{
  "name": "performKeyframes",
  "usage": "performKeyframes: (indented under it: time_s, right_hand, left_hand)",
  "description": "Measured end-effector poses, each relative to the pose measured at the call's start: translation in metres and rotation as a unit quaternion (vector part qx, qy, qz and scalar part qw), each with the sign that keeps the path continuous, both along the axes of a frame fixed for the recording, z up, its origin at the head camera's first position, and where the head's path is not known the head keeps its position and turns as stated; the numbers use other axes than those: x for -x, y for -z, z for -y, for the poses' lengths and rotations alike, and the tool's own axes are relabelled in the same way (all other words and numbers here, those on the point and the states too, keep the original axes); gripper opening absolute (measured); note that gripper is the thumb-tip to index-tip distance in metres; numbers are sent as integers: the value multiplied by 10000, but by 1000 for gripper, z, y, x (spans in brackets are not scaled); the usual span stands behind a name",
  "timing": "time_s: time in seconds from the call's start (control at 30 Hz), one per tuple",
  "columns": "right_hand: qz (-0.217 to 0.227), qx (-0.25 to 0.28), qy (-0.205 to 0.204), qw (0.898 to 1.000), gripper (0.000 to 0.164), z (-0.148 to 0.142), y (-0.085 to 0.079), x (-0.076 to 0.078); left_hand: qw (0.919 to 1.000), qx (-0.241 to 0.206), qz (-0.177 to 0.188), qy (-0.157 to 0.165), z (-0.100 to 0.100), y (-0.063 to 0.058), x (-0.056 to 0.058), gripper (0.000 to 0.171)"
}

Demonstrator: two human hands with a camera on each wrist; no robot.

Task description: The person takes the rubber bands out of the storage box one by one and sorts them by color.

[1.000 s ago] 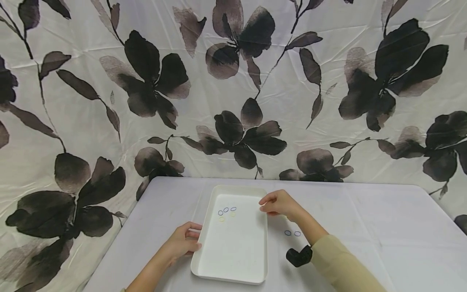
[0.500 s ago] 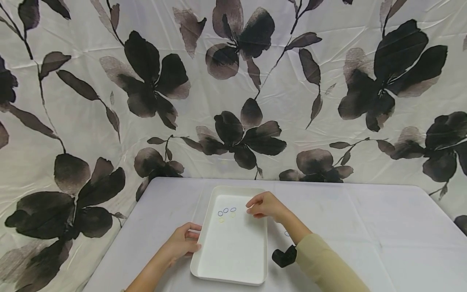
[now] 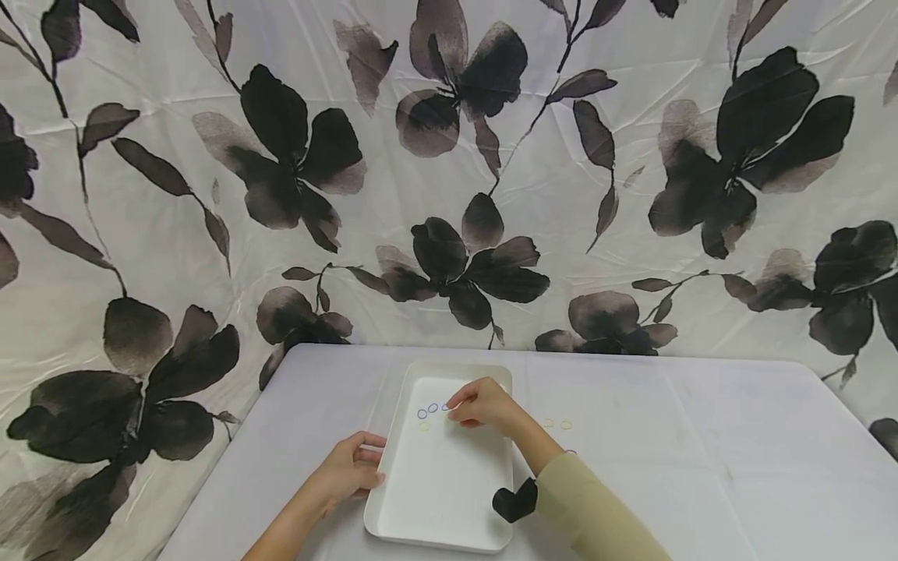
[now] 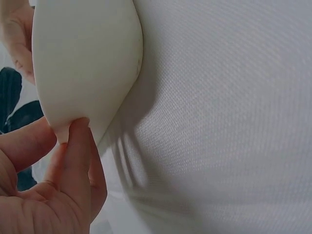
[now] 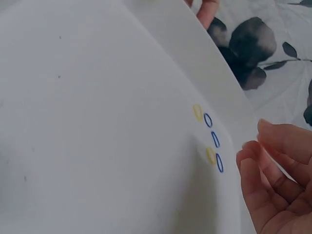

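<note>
A white tray (image 3: 438,499) lies lengthwise on the table. My left hand (image 3: 345,471) pinches its left rim; the left wrist view shows thumb and fingers (image 4: 78,146) on either side of the edge. Toward the tray's far end lie three blue rings (image 3: 433,408) and two yellow rings (image 5: 198,112). My right hand (image 3: 484,405) is over the tray with bent fingers, its fingertips close to the rightmost blue ring (image 5: 219,163) in the head view. I cannot tell whether a small ring is between those fingertips.
Right of the tray, two yellow rings (image 3: 566,425) lie on the white tablecloth (image 3: 701,467). A reddish ring (image 3: 571,452) shows partly beside the right forearm. A black wrist strap piece (image 3: 515,501) hangs by the sleeve. A floral cloth (image 3: 449,156) hangs behind the table.
My right hand has moved left from the tray's right rim to over the rings inside. Two yellow rings on the table have come into view behind the forearm. The left hand stays put.
</note>
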State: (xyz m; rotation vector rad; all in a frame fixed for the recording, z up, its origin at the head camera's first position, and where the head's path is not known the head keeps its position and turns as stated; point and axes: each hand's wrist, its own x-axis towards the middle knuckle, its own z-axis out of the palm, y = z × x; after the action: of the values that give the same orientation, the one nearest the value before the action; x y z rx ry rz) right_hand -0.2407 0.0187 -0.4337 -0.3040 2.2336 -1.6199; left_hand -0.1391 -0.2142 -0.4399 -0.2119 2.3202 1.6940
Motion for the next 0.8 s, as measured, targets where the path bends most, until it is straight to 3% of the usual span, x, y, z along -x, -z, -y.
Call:
performKeyframes:
  time_s: [0.27,0.5,0.8]
  right_hand:
    - [-188,86,-127,9997,14,23,10,-4]
    - [-565,-299,-114,9979,9,41,17,-2]
    - [-688,-738,521,9935,7,49,33,-7]
  left_hand:
    - [9999,15,-40,101,2,1,1,53]
    - [9999,35,-75,82,4,-2,4,54]
    - [9996,-61,3,265,2,-1,3,53]
